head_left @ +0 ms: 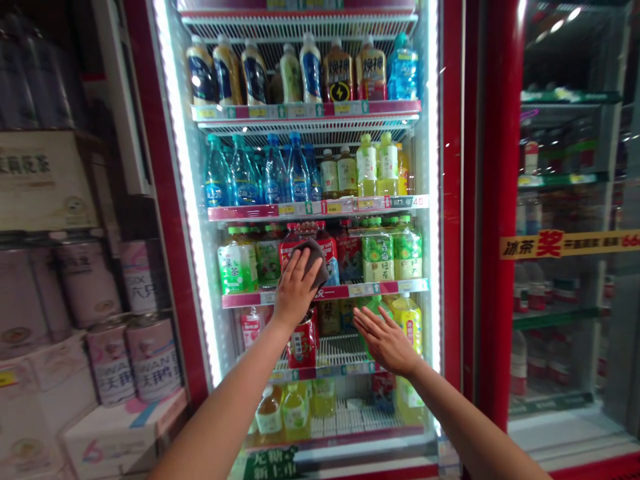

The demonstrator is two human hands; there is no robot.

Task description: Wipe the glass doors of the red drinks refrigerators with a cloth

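I face a lit drinks fridge with a glass door point(350, 200) and a red frame. My left hand point(296, 288) presses a dark cloth point(315, 257) flat against the glass at the third shelf, fingers laid over the cloth. My right hand point(384, 340) lies open and flat on the glass lower down, fingers stretched out to the left. Behind the glass stand rows of bottles: blue water bottles point(260, 175), green tea bottles point(239, 261) and red-labelled bottles point(330, 250).
Stacked cartons and round pink tins point(131, 357) fill shelves on the left. A second red-framed fridge door point(565, 247) with a yellow banner stands to the right, dim inside.
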